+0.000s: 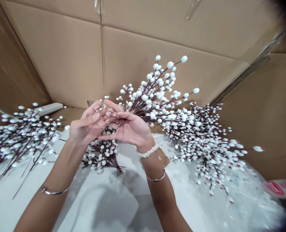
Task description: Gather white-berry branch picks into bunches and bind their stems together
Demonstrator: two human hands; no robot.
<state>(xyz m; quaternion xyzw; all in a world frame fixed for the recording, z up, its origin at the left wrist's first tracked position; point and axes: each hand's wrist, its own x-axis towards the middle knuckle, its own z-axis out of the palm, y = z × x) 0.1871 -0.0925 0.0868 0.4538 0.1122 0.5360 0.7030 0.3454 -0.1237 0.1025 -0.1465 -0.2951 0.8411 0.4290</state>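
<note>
A spray of artificial white berries on thin dark red stems (152,93) fans up and to the right from between my hands. My right hand (130,129) curls its fingers around the gathered stems. My left hand (88,124) meets it from the left, its fingertips pressed in at the stems. A small bunch of the same berry stems (101,154) lies just below my hands. A large heap of berry stems (201,138) spreads to the right, and another bunch (19,141) lies to the left.
Tan cardboard walls (60,58) rise behind and beside the work area, with a glossy white sheet (104,206) underneath. A white bar-shaped object (49,109) lies at the back left. Red-printed packaging (280,188) shows at the right edge.
</note>
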